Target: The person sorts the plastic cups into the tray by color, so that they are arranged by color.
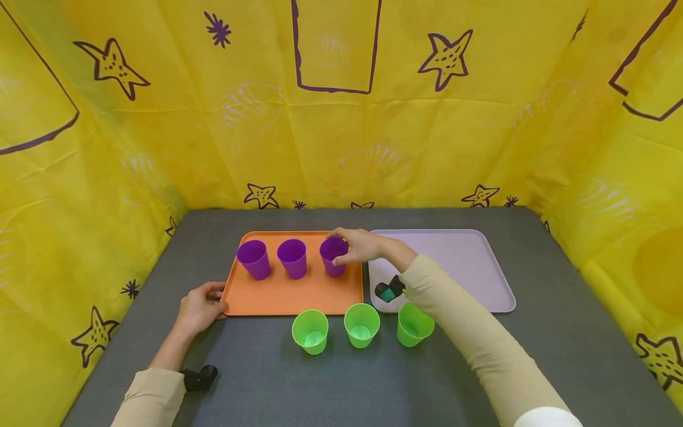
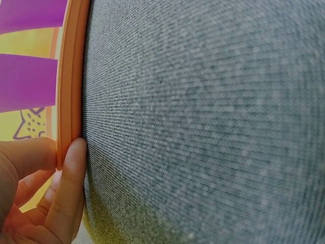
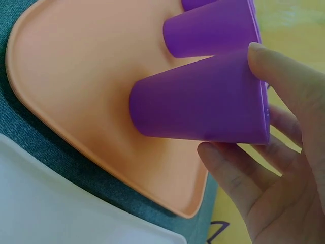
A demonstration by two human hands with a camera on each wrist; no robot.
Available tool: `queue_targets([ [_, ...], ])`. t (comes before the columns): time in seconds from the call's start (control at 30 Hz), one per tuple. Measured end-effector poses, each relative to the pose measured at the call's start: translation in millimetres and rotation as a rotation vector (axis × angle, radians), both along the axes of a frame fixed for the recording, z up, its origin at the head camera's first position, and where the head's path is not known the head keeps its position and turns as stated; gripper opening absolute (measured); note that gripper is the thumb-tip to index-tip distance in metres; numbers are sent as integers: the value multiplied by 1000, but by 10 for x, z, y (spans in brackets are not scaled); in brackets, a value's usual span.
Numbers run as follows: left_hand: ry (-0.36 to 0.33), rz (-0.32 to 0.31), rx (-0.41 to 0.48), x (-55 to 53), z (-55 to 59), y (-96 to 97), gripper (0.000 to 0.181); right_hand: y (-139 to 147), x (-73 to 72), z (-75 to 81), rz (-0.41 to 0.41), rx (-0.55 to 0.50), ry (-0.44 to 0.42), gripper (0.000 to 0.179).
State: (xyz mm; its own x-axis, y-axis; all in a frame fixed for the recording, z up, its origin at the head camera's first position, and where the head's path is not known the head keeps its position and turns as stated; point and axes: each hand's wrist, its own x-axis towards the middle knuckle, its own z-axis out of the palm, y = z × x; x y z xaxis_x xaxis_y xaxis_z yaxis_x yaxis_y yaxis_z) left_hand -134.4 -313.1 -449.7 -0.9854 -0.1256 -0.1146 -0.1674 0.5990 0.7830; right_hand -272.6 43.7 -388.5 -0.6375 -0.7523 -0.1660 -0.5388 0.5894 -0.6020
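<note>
Three purple cups stand upright in a row on an orange tray [image 1: 299, 299]. My right hand [image 1: 358, 246] holds the rightmost purple cup [image 1: 332, 261] near its rim from the right. In the right wrist view, the thumb [image 3: 269, 63] lies at the rim of that purple cup [image 3: 198, 104], with fingers curled around its other side. At the tray's left edge, my left hand [image 1: 198, 307] pinches the orange rim [image 2: 71, 86] between thumb and fingers. The middle purple cup [image 1: 292, 259] and the left one [image 1: 254, 261] are untouched.
A pale lilac tray [image 1: 453, 261] lies to the right of the orange one, partly under the right forearm. In front of the trays stand three green cups: left [image 1: 310, 332], middle [image 1: 361, 326] and right [image 1: 414, 326], the last beside the right sleeve. Yellow patterned cloth surrounds the grey table.
</note>
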Motion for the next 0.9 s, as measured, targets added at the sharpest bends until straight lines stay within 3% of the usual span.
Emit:
queue_targets([
  [0.47, -3, 1, 0, -5, -16, -9, 48, -24, 18, 13, 4, 14, 3, 69],
  [0.9, 0, 0, -7, -4, -4, -4, 48, 200, 1, 257, 13, -74, 34, 53],
])
